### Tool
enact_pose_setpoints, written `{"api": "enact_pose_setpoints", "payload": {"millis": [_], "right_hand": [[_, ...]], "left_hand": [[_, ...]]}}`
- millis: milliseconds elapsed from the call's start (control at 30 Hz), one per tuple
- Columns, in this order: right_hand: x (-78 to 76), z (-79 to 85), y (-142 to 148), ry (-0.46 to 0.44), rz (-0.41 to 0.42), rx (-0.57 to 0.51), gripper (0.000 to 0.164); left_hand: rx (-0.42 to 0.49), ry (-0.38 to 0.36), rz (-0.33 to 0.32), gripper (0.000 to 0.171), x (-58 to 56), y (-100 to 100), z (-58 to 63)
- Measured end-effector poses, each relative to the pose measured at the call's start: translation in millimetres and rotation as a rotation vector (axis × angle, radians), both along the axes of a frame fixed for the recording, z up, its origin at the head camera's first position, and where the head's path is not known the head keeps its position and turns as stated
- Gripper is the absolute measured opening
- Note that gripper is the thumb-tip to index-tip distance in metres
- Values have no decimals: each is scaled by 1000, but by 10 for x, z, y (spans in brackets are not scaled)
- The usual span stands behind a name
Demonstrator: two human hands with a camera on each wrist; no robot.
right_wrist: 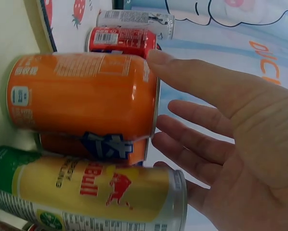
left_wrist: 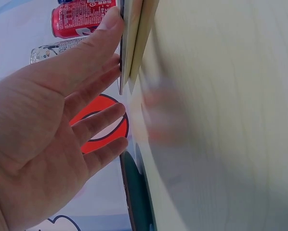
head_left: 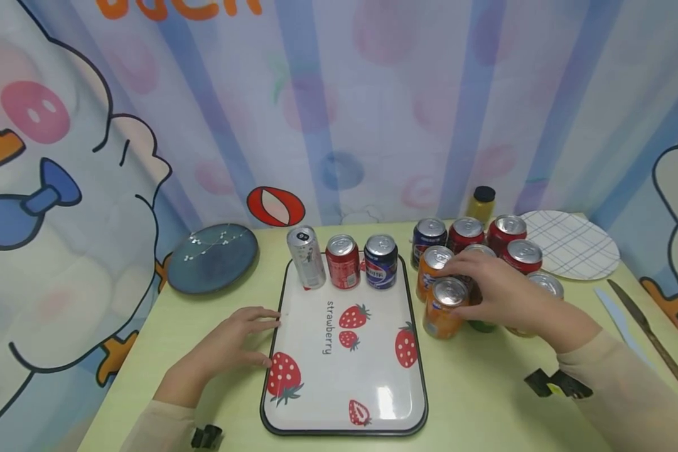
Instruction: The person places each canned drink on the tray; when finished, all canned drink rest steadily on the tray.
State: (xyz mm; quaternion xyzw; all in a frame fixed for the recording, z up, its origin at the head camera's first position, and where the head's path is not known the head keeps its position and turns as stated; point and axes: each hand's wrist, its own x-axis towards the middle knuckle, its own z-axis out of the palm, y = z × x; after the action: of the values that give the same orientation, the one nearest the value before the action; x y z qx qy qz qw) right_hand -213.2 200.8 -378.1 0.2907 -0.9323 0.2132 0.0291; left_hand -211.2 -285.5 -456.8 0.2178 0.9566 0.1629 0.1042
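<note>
Right hand (head_left: 500, 285): we are holding thumb and fingers apart, loosely arched about the top of the near orange soda can (head_left: 439, 315); whether any fingertip is bearing on the metal, we cannot tell.

Item, near orange soda can: standing upright on the tabletop (head_left: 486, 392), long axis vertical, lid up. From the right hand's palm, we are seeing it lying to the left and below, its lid coming between the thumb on the near side and the fingers on the far side.

Item, second orange soda can (head_left: 427, 277): standing just behind the first. Item, Red Bull can (right_wrist: 105, 187): standing beside the near orange one, on its right.

Item, strawberry tray (head_left: 367, 380): lying flat to the left of the near can, its right rim running just beside the can's base. At its far end we are counting three upright cans, left to right: slim silver can (head_left: 307, 260), red soda can (head_left: 343, 267), Pepsi can (head_left: 381, 269).

Left hand (head_left: 226, 342): we are holding its fingers extended and apart at the tray's left edge, with the whole tray width lying between it and the near can; our right is plainly being the nearer hand.
</note>
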Motion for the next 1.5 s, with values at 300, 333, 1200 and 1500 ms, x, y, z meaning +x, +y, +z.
{"api": "enact_pose_setpoints", "payload": {"millis": [300,333,1200,1500], "right_hand": [[-26,-52,36,-8,26,40,61],[-32,-62,35,-9,26,47,60],[-35,-89,-54,-10,49,-38,55],[-14,-47,-344,27,43,-197,58]], "left_hand": [[0,-9,11,74,29,4,-19],[2,-9,8,74,33,4,-19],[18,-4,3,74,45,-11,-14],[16,40,-33,74,2,-18,-21]]}}
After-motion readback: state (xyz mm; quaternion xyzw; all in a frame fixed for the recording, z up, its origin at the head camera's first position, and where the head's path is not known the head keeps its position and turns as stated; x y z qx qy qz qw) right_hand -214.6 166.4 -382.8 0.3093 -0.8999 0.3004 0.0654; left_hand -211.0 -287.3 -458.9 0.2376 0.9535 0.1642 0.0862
